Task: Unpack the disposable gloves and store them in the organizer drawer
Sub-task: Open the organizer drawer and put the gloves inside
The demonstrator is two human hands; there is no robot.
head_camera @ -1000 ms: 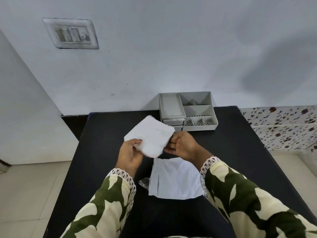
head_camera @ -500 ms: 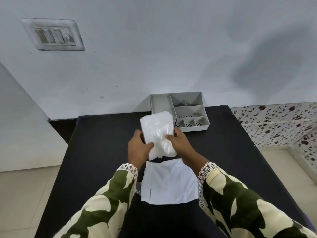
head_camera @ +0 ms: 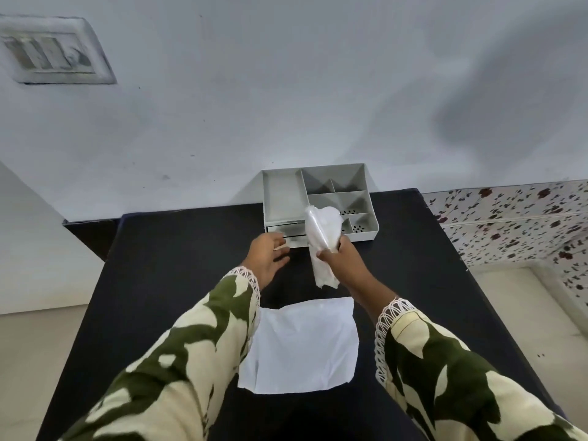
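A folded bundle of translucent white disposable gloves (head_camera: 322, 237) stands upright in my right hand (head_camera: 342, 262), which grips it near the middle, just in front of the grey organizer (head_camera: 283, 192). The organizer sits against the wall with several open top compartments and a drawer front (head_camera: 286, 232) low on its left. My left hand (head_camera: 265, 256) reaches toward that drawer front with fingers apart, holding nothing. The white glove packet (head_camera: 302, 345) lies flat on the black table (head_camera: 159, 281) between my forearms.
A white wall rises right behind the organizer, with a switch plate (head_camera: 51, 54) at the upper left. A floral-patterned surface (head_camera: 515, 224) lies to the right of the table. Pale floor shows on both sides of the table.
My left hand has let go of the gloves and moved forward to the drawer front. My right hand alone now holds the bundle, raised closer to the organizer.
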